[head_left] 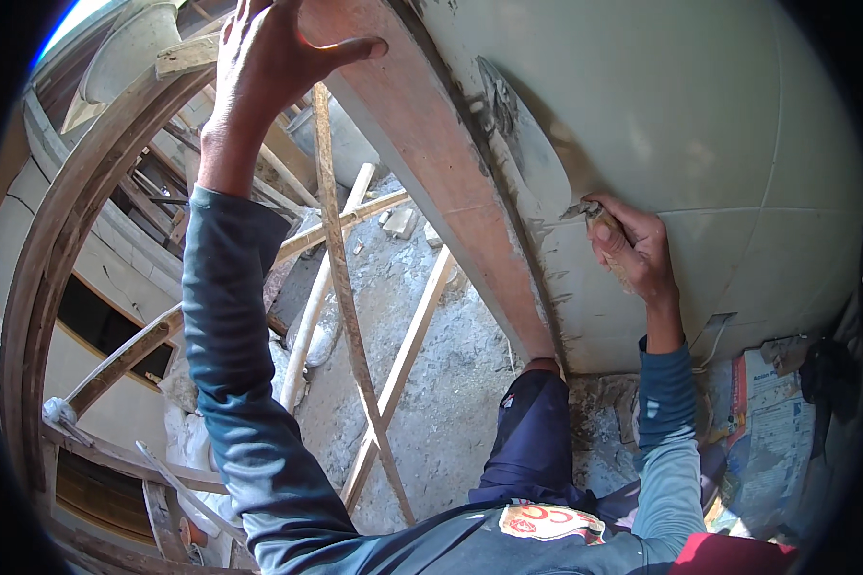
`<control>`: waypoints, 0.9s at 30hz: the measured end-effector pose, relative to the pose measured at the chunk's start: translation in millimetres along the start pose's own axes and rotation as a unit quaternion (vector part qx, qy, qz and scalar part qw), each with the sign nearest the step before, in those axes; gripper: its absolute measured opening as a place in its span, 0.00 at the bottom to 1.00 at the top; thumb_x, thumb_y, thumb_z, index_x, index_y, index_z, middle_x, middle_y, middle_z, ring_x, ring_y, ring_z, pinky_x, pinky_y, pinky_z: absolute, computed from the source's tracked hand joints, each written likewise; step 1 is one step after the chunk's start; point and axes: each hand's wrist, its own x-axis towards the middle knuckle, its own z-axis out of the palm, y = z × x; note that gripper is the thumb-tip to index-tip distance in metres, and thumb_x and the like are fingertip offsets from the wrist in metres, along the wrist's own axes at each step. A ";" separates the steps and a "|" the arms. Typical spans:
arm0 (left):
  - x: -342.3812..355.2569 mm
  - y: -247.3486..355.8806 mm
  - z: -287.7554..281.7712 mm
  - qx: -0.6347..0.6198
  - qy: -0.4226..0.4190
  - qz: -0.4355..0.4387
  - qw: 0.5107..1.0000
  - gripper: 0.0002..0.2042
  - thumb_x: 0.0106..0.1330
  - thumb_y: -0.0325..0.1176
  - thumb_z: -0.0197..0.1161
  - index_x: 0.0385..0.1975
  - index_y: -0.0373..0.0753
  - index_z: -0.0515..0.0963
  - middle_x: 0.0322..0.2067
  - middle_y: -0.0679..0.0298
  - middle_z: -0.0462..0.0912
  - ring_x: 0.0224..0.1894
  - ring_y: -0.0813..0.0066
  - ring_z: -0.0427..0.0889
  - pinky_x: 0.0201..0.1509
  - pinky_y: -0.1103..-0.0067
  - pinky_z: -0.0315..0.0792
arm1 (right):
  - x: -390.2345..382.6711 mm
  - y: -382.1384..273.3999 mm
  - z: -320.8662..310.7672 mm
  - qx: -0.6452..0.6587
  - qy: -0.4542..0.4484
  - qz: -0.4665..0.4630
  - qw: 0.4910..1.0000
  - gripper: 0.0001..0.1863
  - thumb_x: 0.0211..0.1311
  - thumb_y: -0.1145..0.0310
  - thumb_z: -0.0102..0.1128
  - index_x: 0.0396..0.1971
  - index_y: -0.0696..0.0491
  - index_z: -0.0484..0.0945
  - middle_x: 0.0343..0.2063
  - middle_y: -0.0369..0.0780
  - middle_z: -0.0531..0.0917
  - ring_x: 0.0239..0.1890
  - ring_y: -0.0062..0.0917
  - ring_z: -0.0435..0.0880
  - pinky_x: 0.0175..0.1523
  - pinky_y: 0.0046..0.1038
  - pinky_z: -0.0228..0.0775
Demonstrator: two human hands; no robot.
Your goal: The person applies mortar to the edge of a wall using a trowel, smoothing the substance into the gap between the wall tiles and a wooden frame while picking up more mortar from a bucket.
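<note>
My left hand (273,53) is raised at the top, with its thumb stretched across the face of a long reddish-brown board (441,177). Its fingertips run out of the picture. The board slants down along the wall's edge, its lower end beside my leg. In my right hand (638,244) is a trowel (532,144), held by its wooden handle with the fingers wrapped round it. The trowel's grey blade points up and left, close to the tiled wall (681,105) beside the board. Grey mortar smears mark the blade and the wall along the board.
Wooden poles (340,268) cross at the left over a rough, dusty floor (431,335). A curved wooden frame (62,230) stands at the far left, with a bucket (129,53) above it. Printed paper sacks (772,412) lie at the lower right.
</note>
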 end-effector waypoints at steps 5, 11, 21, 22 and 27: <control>0.7 -7.0 1.4 0.021 0.002 0.026 0.999 0.55 0.48 0.56 0.80 0.71 0.29 0.61 0.74 0.40 0.54 0.77 0.46 0.53 0.78 0.58 0.53 | 3.6 16.4 2.5 -0.057 -0.034 -0.001 0.998 0.23 0.71 0.62 0.62 0.55 0.66 0.78 0.20 0.31 0.74 0.22 0.12 0.70 0.27 0.19 0.65; -0.2 -7.5 0.8 0.030 -0.004 0.014 0.999 0.54 0.48 0.56 0.80 0.71 0.30 0.61 0.73 0.40 0.55 0.76 0.44 0.53 0.78 0.57 0.53 | -23.9 22.7 -1.6 0.008 -0.064 -0.003 0.998 0.25 0.70 0.60 0.63 0.54 0.66 0.78 0.21 0.31 0.74 0.22 0.13 0.70 0.27 0.19 0.65; 0.8 -7.2 0.9 0.024 -0.011 0.017 1.000 0.54 0.47 0.58 0.79 0.71 0.31 0.62 0.75 0.41 0.52 0.77 0.47 0.52 0.78 0.59 0.53 | -23.7 47.8 -6.9 -0.054 -0.048 0.015 0.997 0.25 0.69 0.61 0.62 0.53 0.69 0.77 0.20 0.31 0.74 0.21 0.13 0.70 0.27 0.20 0.65; 1.2 -5.6 0.9 0.024 -0.011 0.016 1.000 0.54 0.47 0.58 0.79 0.71 0.31 0.62 0.75 0.41 0.52 0.77 0.47 0.52 0.78 0.59 0.53 | -25.2 47.8 -7.9 -0.055 -0.049 0.015 0.997 0.25 0.69 0.61 0.62 0.53 0.69 0.77 0.20 0.31 0.74 0.21 0.13 0.70 0.27 0.20 0.65; 0.0 -0.4 -1.8 0.006 -0.018 0.001 1.000 0.54 0.48 0.58 0.78 0.71 0.30 0.62 0.75 0.41 0.50 0.77 0.47 0.51 0.79 0.59 0.52 | -52.2 34.6 -7.5 0.089 -0.074 0.028 0.993 0.28 0.68 0.55 0.65 0.51 0.68 0.78 0.20 0.34 0.75 0.21 0.14 0.71 0.26 0.20 0.65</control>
